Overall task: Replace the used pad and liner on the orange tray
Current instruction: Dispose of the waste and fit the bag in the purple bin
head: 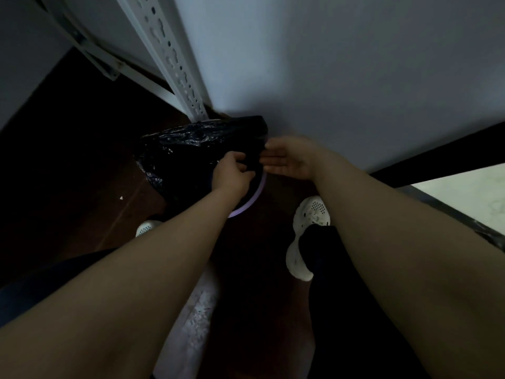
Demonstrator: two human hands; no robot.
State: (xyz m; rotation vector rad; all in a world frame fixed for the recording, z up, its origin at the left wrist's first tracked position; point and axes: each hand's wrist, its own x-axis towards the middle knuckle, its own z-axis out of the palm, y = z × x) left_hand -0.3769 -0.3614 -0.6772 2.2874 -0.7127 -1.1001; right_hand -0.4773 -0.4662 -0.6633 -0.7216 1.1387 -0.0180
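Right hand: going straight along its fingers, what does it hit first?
The black bag, just beside where the left hand pinches it. The right hand looks nearly touching it; depth is unclear.

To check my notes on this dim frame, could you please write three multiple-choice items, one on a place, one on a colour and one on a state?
1. Where is the slotted white upright relative to the black plastic bag?
A. beyond it, farther from the person
B. lying flat on top of it
C. nearer the camera than it

2. What colour is the bin rim under the bag?
A. orange
B. lavender
C. green

3. How is the right hand?
A. gripping the bag
B. clenched in a fist
C. open, fingers straight

Answers:
1 A, the upright meets the floor just behind the bag.
2 B, a lavender arc shows below the left hand, which grips the bag.
3 C, its palm faces up beside the bag's edge, holding nothing.
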